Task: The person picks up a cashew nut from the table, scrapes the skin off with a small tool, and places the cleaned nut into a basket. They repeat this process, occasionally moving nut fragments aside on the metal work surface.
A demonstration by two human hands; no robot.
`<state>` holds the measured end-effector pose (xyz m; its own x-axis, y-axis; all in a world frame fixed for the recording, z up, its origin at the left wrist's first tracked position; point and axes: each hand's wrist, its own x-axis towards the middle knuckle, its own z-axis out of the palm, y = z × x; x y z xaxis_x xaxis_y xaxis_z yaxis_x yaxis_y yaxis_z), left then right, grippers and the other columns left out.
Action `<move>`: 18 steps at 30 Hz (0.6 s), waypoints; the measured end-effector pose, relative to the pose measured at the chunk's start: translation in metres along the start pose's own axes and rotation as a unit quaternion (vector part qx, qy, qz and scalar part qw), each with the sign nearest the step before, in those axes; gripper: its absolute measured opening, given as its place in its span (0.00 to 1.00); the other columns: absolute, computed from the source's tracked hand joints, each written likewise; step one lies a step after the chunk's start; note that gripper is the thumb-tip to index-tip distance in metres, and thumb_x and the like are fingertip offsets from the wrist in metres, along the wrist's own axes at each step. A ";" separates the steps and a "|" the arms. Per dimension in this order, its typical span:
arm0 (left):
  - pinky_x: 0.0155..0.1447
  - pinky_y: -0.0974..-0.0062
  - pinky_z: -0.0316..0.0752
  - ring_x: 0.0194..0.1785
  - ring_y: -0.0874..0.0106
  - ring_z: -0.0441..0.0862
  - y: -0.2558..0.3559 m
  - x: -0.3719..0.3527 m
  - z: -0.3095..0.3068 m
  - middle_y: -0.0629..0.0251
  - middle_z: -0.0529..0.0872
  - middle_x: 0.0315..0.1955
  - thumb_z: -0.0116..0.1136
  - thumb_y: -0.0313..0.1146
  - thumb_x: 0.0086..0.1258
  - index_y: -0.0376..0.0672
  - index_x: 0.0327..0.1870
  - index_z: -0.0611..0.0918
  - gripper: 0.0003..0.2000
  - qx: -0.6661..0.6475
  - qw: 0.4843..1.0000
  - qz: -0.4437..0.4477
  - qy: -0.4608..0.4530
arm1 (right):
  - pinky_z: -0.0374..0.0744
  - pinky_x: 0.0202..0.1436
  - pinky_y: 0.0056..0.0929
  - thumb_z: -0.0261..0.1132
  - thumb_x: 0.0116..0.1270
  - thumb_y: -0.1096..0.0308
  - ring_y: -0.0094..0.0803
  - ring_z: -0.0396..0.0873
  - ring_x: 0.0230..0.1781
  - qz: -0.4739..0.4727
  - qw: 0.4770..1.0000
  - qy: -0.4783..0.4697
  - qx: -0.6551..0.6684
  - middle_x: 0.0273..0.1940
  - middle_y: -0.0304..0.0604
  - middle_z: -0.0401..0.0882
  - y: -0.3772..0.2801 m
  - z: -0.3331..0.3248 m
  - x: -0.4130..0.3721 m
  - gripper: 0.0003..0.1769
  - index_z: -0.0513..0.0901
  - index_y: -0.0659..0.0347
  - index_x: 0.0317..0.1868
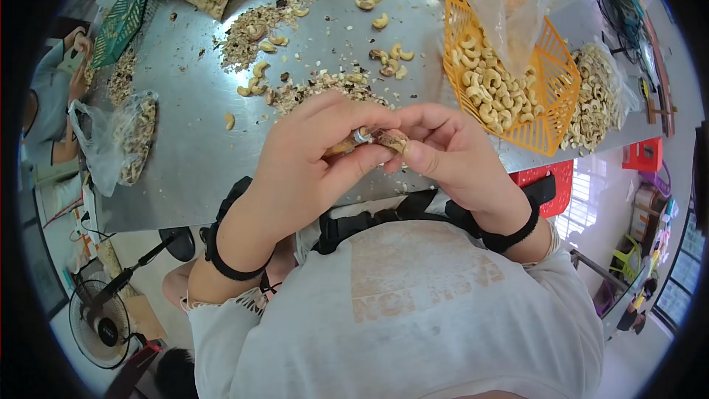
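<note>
Brown nut (391, 141) between both hands (314, 140)

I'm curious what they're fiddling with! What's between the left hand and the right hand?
In the head view, a rough brown piece, maybe nut, and a small tool's shiny part lie between the left hand and right hand.

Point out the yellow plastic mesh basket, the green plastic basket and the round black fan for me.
Yellow plastic mesh basket (557, 83): head view, bare right-hand part.
Green plastic basket (120, 28): head view, mesh side.
Round black fan (108, 331): head view, hub at the centre.
</note>
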<state>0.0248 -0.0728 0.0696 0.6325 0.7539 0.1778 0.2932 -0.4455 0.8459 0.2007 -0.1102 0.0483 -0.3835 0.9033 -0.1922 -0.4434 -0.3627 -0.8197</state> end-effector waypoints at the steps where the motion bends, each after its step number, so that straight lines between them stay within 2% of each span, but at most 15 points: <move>1: 0.35 0.82 0.66 0.32 0.75 0.72 0.001 -0.001 0.003 0.67 0.76 0.28 0.56 0.22 0.50 0.40 0.40 0.76 0.14 -0.002 1.000 0.001 -0.001 | 0.72 0.39 0.17 0.61 0.56 0.70 0.20 0.73 0.35 -0.012 1.000 -0.007 0.019 0.36 0.39 0.76 0.000 -0.001 0.000 0.14 0.72 0.67 0.43; 3: 0.39 0.81 0.67 0.36 0.77 0.72 0.005 -0.004 0.009 0.64 0.76 0.34 0.50 0.20 0.54 0.38 0.47 0.72 0.17 -0.075 0.996 -0.011 0.042 | 0.72 0.39 0.17 0.62 0.55 0.72 0.21 0.73 0.35 -0.036 0.999 0.001 0.017 0.36 0.40 0.76 0.000 -0.002 -0.001 0.14 0.72 0.67 0.42; 7: 0.43 0.81 0.68 0.38 0.77 0.72 0.011 -0.010 0.014 0.61 0.75 0.38 0.44 0.19 0.58 0.36 0.52 0.67 0.18 -0.158 0.985 -0.063 0.026 | 0.72 0.39 0.18 0.65 0.49 0.78 0.21 0.73 0.35 -0.092 0.995 0.021 0.035 0.36 0.39 0.75 0.000 0.000 -0.004 0.16 0.72 0.66 0.39; 9: 0.43 0.81 0.68 0.38 0.77 0.73 0.015 -0.009 0.010 0.59 0.76 0.39 0.42 0.19 0.59 0.35 0.53 0.66 0.18 -0.107 0.994 -0.023 -0.015 | 0.72 0.39 0.18 0.66 0.47 0.78 0.21 0.72 0.34 -0.102 0.994 0.040 0.001 0.35 0.39 0.75 0.002 0.000 -0.003 0.17 0.72 0.66 0.39; 13: 0.42 0.80 0.68 0.38 0.75 0.74 0.012 -0.012 0.012 0.57 0.76 0.40 0.44 0.20 0.58 0.35 0.53 0.67 0.19 -0.094 0.995 -0.019 -0.006 | 0.72 0.40 0.20 0.69 0.44 0.78 0.20 0.72 0.33 -0.119 0.989 0.070 -0.060 0.35 0.38 0.73 0.001 0.003 -0.004 0.19 0.72 0.65 0.38; 15: 0.35 0.75 0.72 0.33 0.64 0.78 0.012 -0.011 0.011 0.57 0.79 0.33 0.49 0.22 0.56 0.39 0.52 0.68 0.20 -0.009 0.999 0.029 0.016 | 0.72 0.39 0.20 0.69 0.44 0.77 0.20 0.72 0.33 -0.146 0.983 0.073 -0.079 0.34 0.38 0.74 0.004 0.002 -0.004 0.19 0.72 0.65 0.38; 16: 0.35 0.75 0.72 0.33 0.64 0.78 0.012 -0.011 0.011 0.57 0.79 0.33 0.49 0.22 0.56 0.39 0.52 0.68 0.20 -0.010 0.999 0.028 0.016 | 0.72 0.39 0.20 0.69 0.44 0.77 0.20 0.72 0.33 -0.174 0.977 0.075 -0.097 0.34 0.38 0.74 0.006 0.002 -0.004 0.19 0.72 0.65 0.38; 18: 0.33 0.76 0.72 0.31 0.65 0.78 0.008 -0.009 0.013 0.58 0.79 0.31 0.50 0.21 0.55 0.39 0.51 0.71 0.19 0.029 0.995 0.085 0.044 | 0.72 0.39 0.20 0.69 0.44 0.77 0.20 0.72 0.33 -0.193 0.972 0.076 -0.109 0.34 0.38 0.74 0.008 0.002 -0.003 0.19 0.72 0.66 0.38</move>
<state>0.0309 -0.0895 0.0684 0.6119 0.7037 0.3611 0.2294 -0.5948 0.7704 0.1965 -0.1166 0.0436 -0.0912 0.9919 0.0888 -0.3418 0.0526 -0.9383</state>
